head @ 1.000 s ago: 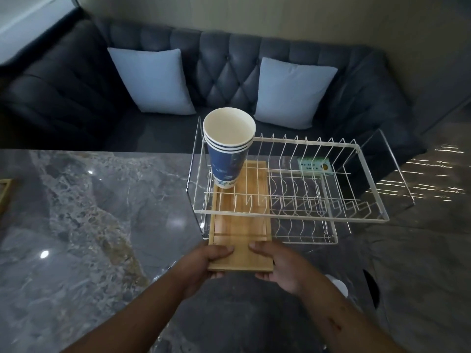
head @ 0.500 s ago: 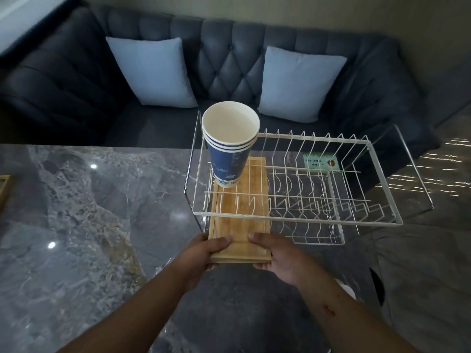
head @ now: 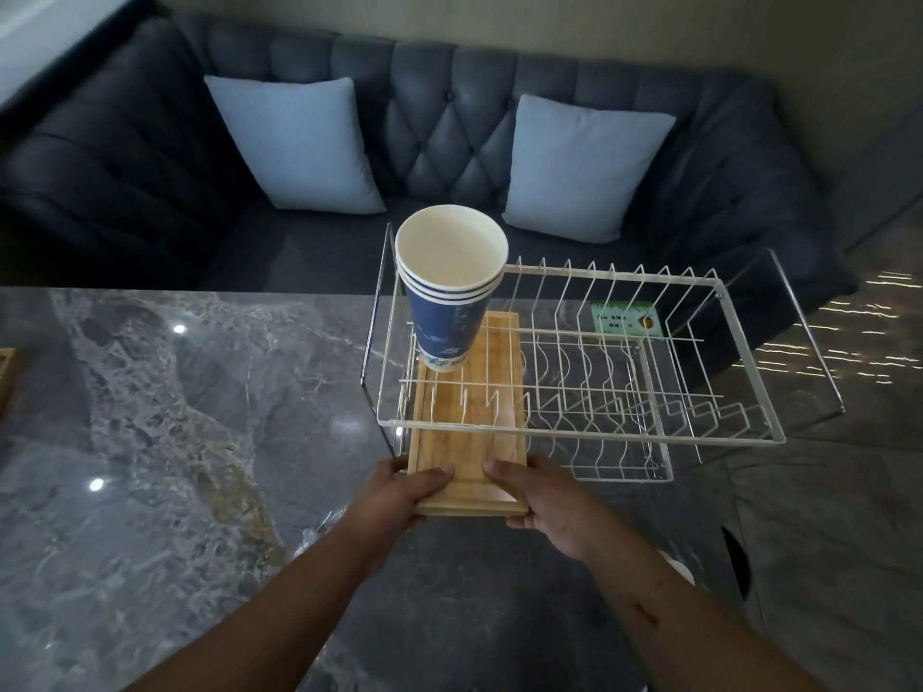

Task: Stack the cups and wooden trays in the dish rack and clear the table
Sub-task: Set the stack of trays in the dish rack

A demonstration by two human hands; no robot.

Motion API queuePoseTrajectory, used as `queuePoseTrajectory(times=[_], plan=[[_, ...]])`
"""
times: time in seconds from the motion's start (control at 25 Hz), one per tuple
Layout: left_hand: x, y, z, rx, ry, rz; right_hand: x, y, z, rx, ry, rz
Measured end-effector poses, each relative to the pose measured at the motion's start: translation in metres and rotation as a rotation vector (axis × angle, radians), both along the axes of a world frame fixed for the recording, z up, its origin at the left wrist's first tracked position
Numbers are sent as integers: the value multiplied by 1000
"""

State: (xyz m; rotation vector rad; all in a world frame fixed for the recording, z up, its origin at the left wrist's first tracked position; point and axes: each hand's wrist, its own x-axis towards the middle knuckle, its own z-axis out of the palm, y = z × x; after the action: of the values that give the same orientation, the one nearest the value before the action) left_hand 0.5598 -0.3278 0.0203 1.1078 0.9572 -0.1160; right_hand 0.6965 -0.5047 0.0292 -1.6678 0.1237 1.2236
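Note:
A white wire dish rack (head: pixel 599 432) stands on the grey marble table (head: pixel 175 442). A stack of blue paper cups (head: pixel 447 302) sits upright at the rack's left end. A wooden tray (head: pixel 467 417) lies lengthwise under the rack's upper tier, its near end sticking out toward me. My left hand (head: pixel 399 491) grips the tray's near left corner and my right hand (head: pixel 539 496) grips its near right corner, thumbs on top.
A second wooden tray's edge (head: pixel 6 377) shows at the table's far left. A dark tufted sofa (head: pixel 449 142) with two pale cushions runs behind the table. A green label (head: pixel 627 319) hangs on the rack's back. A white object (head: pixel 679 569) peeks out below my right forearm.
Both hands have pushed the wooden tray further into the rack's lower level; less of it sticks out toward me than before. The cups have stayed in place.

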Motion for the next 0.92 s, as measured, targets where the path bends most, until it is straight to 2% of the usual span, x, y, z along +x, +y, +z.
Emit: queuePoseTrajectory(times=[0.2,0.36,0.52,0.72,0.92], plan=[[-2,-6,-3,4,0,-13,-14,2,-1,-18,-63,-68],[-3,-8,0,66,27,-58,-24,8,1,-43,-32,-112],[1,-14,5,54,77,-7,-28,18,3,-88,33,-179],[2,-7,9,26,124,-22,-24,12,8,-104,15,-75],[-3,-3,10,104,157,-63,-30,9,10,-126,-52,-43]])
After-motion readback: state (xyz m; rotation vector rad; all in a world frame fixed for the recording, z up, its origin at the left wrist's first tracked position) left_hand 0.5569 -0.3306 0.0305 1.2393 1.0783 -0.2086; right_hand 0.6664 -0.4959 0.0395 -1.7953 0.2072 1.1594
